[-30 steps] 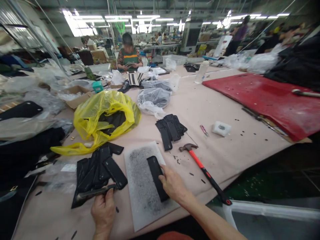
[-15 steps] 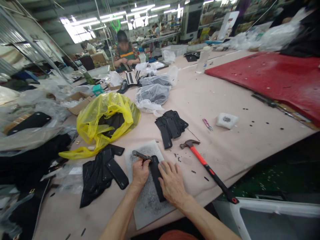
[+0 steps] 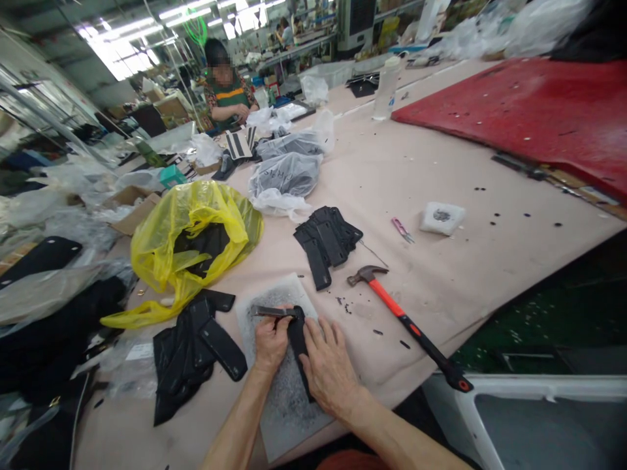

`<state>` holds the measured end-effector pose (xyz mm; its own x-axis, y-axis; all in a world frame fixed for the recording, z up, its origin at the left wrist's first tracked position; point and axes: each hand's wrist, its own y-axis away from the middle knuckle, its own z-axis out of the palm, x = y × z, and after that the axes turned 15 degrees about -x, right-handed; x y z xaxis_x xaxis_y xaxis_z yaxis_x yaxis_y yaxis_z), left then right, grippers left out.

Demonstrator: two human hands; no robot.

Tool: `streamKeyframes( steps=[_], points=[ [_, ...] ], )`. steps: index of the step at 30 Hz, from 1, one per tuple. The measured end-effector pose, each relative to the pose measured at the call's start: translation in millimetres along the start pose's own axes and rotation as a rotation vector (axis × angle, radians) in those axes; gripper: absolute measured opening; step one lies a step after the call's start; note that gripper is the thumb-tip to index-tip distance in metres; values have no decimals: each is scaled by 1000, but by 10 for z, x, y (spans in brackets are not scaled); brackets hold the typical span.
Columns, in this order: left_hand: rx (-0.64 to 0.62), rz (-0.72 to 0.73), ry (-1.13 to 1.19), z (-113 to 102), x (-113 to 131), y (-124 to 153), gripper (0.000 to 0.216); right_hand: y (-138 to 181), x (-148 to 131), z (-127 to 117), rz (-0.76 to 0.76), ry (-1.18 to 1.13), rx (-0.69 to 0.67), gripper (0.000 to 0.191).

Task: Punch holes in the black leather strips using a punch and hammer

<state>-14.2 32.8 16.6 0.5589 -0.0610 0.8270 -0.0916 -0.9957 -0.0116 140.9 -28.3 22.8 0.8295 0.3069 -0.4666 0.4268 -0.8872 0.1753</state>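
Note:
My left hand (image 3: 271, 343) is closed around a grey metal punch-like tool (image 3: 272, 312), whose right end meets the far end of a black strip (image 3: 296, 339). That strip lies lengthwise on a worn, pale board (image 3: 279, 408). My right hand (image 3: 329, 365) rests on the strip's right side, fingers extended and slightly apart, covering part of it. Right of the board lies a claw hammer (image 3: 396, 313) with a red and black handle. One pile of black strips (image 3: 328, 238) is beyond the board, another pile of black pieces (image 3: 189, 356) to its left.
A yellow plastic bag (image 3: 196, 235) with black pieces inside stands left. Pink snips (image 3: 401, 230) and a white wrapped block (image 3: 442, 218) lie at right. Farther back are a clear bottle (image 3: 386, 88), a red sheet (image 3: 529, 117) and a seated person (image 3: 228, 91).
The tool in my left hand has turned more level, and its right end now overlaps the strip's far end. My right hand stays on the strip. The camera view has shifted a little.

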Motion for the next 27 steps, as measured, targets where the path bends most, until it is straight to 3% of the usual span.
streamKeyframes(
  steps=[10,20,24,27],
  points=[
    [4,9,-66,23,6,-11,24,-22,15,-43,-6,-48,-37,53],
    [-12,101,-301,107,-38,-41,23,-11,42,-43,-26,-108,-30,55],
    [-17,121,-320,124,-34,-45,23,38,396,-355,38,-80,46,43],
    [-11,138,-348,139,-55,-37,21,134,933,-624,287,79,140,43]
  ],
)
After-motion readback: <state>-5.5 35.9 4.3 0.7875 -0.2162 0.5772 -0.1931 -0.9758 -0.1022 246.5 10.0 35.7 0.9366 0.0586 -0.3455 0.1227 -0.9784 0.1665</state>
